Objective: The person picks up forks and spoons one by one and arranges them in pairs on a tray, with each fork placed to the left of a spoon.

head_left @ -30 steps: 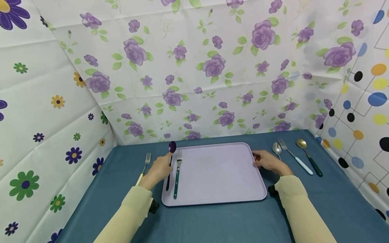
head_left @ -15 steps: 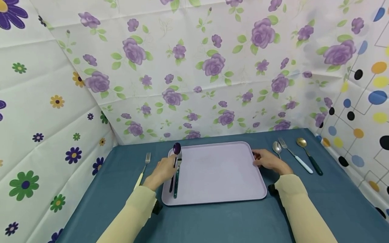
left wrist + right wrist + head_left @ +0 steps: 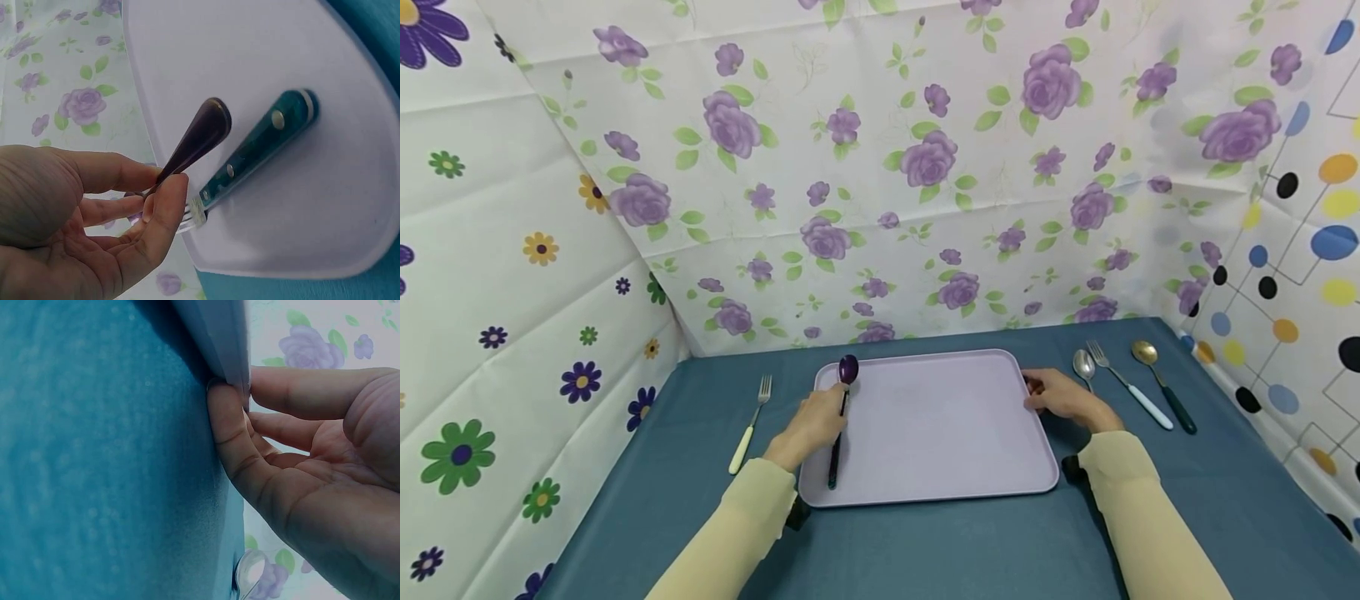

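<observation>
A purple spoon (image 3: 848,369) is pinched between the thumb and fingers of my left hand (image 3: 814,422), over the left side of the pale lilac tray (image 3: 943,429). In the left wrist view, the spoon's dark handle (image 3: 201,134) slants beside a fork with a green riveted handle (image 3: 259,144), which lies on the tray. From the head, the spoon and hand cover most of that fork. My right hand (image 3: 1063,398) pinches the tray's right rim; the right wrist view shows the thumb and fingers on either side of the tray edge (image 3: 219,337).
Left of the tray lies a fork with a pale yellow handle (image 3: 748,429). To the right lie a silver spoon (image 3: 1083,365), a white-handled fork (image 3: 1138,400) and a gold spoon with a dark green handle (image 3: 1176,407). Flowered cloth (image 3: 887,192) hangs behind the blue-covered table (image 3: 925,550).
My left hand has carried the purple spoon rightward, from the tray's left edge to over the green-handled fork. The right hand keeps its hold on the tray rim.
</observation>
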Tool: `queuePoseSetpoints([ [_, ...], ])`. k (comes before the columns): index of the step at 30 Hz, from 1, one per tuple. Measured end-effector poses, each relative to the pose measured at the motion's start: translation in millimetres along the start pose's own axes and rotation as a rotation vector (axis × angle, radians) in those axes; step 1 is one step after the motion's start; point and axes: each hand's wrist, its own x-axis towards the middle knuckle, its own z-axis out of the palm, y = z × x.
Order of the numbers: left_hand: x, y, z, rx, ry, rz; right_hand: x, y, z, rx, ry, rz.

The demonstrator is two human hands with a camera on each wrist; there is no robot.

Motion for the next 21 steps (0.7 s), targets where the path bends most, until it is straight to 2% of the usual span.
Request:
queuePoseSetpoints([
  [6,0.2,6.9,3.4,-0.082,-0.072,0.01,-1.0,0,-1,-0.001,0.003,0.005],
  [13,0.9,9.5,6.6,-0.068,-0.063,0.014,-0.9,0,1,0.008,0.003,0.006],
  [21,3.0,10.8,13.6,-0.087,-0.079,-0.037,-0.9,0,1,0.005,0.004,0.005],
])
